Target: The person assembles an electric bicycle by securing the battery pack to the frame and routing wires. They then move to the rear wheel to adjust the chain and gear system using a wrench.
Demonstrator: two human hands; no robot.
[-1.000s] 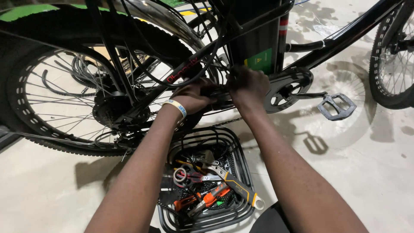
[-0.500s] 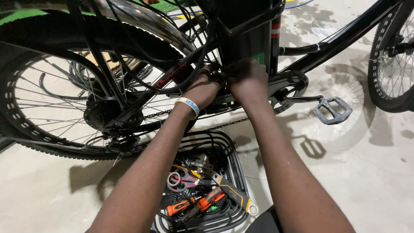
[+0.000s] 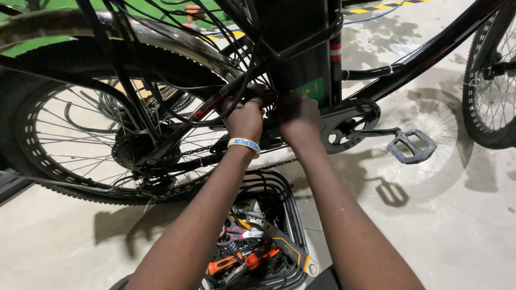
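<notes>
The fingers of the left hand (image 3: 244, 119) and right hand (image 3: 296, 115) vanish behind the bicycle frame (image 3: 424, 51) and its cables, so their grip is unreadable. The rear wheel (image 3: 80, 145), front wheel (image 3: 492, 102) and tool basket (image 3: 279, 188) run off the edges.

Both forearms are bare, with no sleeves reaching into view. The left hand (image 3: 245, 119) has a narrow wristband (image 3: 243, 145) around the wrist, white with a yellow edge and dark printed lettering. The right hand (image 3: 297, 115) wears nothing: no glove, ring or band shows on it.
</notes>
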